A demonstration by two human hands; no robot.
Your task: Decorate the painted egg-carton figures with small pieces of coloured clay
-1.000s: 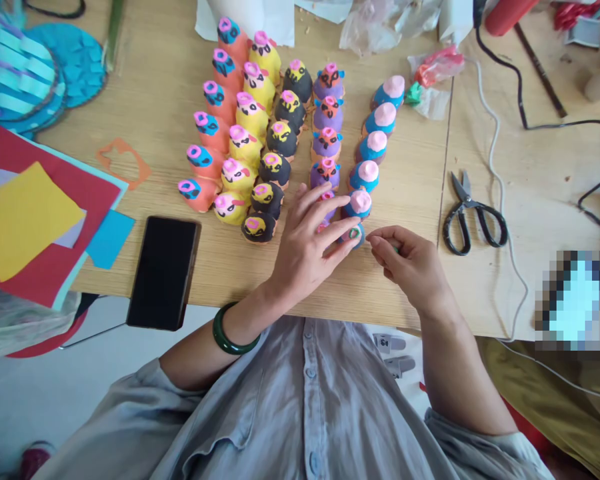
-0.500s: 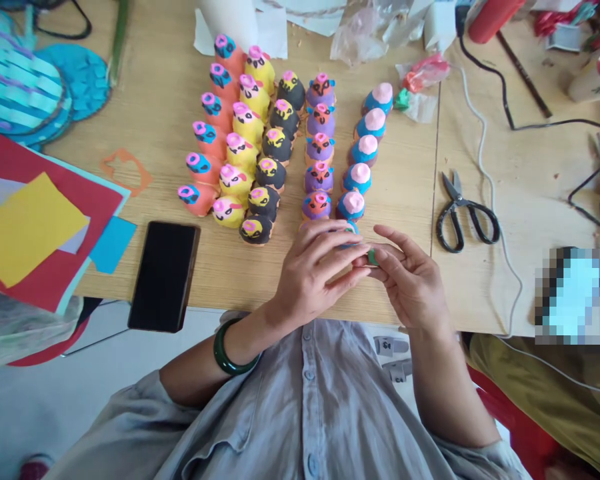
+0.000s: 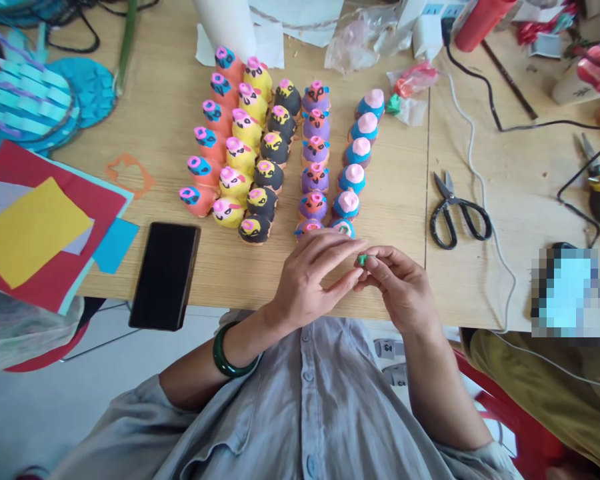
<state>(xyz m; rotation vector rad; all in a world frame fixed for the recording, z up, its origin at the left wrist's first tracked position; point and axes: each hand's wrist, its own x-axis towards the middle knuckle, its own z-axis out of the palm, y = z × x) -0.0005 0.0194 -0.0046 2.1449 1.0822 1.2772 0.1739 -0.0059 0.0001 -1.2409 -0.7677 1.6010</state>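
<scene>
Right hand (image 3: pixel 407 293) pinches a bit of green clay (image 3: pixel 362 260) between thumb and finger, seemingly for fine control, while the left hand (image 3: pixel 307 277) curves beside it, fingers parted.

Looked like craft workroom to me: wooden table (image 3: pixel 395 193) bore rows of colourful figures (image 3: pixel 241 153), coloured paper (image 3: pixel 35 233), scissors (image 3: pixel 452 199), crumpled plastic (image 3: pixel 353 50).

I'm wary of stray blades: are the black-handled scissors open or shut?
Partly open: the scissors lie on the table, to the right of the right hand, their blade tips apart in a narrow V.
</scene>
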